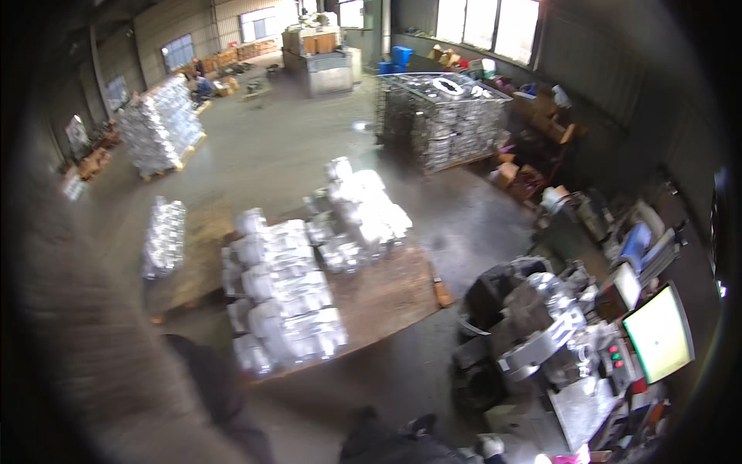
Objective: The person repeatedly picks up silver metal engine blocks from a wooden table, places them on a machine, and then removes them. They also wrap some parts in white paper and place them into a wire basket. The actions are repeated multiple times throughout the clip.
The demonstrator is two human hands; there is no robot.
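Far left of my feed: a blurred grey-brown shape (116, 348), looks like a sleeve, fills the side and runs down to the lower edge. Left hand out of my view; can't tell if its fingers are wide, narrow or holding something. Past it, a tall silvery stack (154, 127) on a wooden pallet (182, 161), well back on the floor. Nearer, a narrow row of shiny parts (164, 240) beside a brownish floor patch or board. Dark cloth (212, 387) low down, blurred.

Then the main items: left stack of silvery parts (286, 298), in rows and layers, on the left side of a brown board (386, 301). Right stack of silvery parts (359, 213) sits just beside it, toward the board's far edge, top washed out by glare. Small orange-brown block (442, 292) at the board's right edge. Behind, a wire-sided crate (440, 116) full of metal pieces, ring-shaped piece (448, 87) on top.

Right: grey machinery (533, 321), mixed metal, hard to separate; control box (616, 359) with red and green buttons; lit screen (661, 332), tilted. Right hand: I can't make it out, so finger state can't be told.
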